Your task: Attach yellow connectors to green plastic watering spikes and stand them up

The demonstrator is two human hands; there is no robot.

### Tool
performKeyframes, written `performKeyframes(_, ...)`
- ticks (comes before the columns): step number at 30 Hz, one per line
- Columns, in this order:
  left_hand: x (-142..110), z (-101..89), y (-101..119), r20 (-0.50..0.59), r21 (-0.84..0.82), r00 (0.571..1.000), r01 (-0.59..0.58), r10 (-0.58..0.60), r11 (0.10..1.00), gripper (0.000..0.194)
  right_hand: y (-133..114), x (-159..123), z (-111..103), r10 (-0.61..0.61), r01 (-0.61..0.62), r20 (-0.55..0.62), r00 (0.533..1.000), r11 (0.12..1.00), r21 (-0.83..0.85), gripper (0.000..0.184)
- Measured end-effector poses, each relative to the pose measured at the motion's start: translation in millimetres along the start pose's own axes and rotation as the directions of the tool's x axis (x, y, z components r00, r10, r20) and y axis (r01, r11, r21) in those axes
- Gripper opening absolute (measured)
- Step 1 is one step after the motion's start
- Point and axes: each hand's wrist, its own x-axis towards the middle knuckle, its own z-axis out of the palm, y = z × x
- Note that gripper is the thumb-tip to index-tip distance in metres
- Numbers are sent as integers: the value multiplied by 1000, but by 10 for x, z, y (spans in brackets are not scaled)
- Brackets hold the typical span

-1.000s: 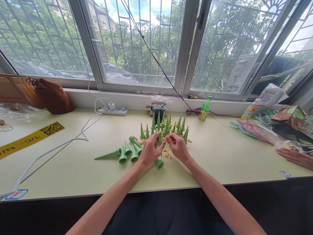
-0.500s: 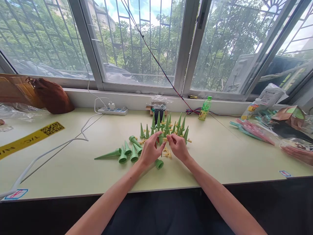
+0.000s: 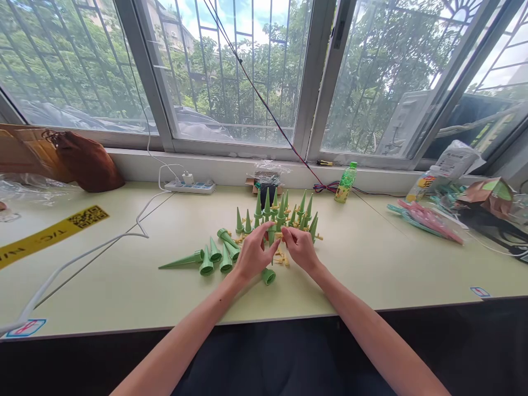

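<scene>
My left hand is closed around a green plastic watering spike, which points downward. From the right, my right hand pinches a small yellow valve against the spike's upper side; my fingers hide whether it is seated. Just beyond both hands stands a cluster of green spikes, tips up, many with yellow valves on their sides. Several loose spikes lie or stand left of my left hand. Another spike lies below my left wrist. Between my hands, loose yellow valves are scattered on the table.
Behind the cluster is a small open box with clear wrap. A green drink bottle and a power strip stand by the windowsill. A white cable crosses the table at left. Pink and teal bags lie at right.
At the right edge, another person's hand and a clear plastic package have left view, and a white cable shows there. My hands and the spike have barely moved.
</scene>
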Motion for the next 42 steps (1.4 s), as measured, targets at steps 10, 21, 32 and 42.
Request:
performKeyframes(10,6,-6,4,-29,-14,1000,6,-6,1000,40,-97,-20,-35,-2,-3,58,998,997,75,29)
performKeyframes(21,-5,-3,9,-4,-13,1000,-10,10,1000,40,-38,-12,-8,9,-10,47,999,1000,4,41)
performKeyframes(32,3,-4,-11,-35,0,999,-13,13,1000,38,-117,-18,-42,1,-5,54,999,997,71,28)
performKeyframes(42,-4,2,3,-6,3,1000,-3,3,1000,40,-60,-11,-23,14,-15,53,998,1000,16,38)
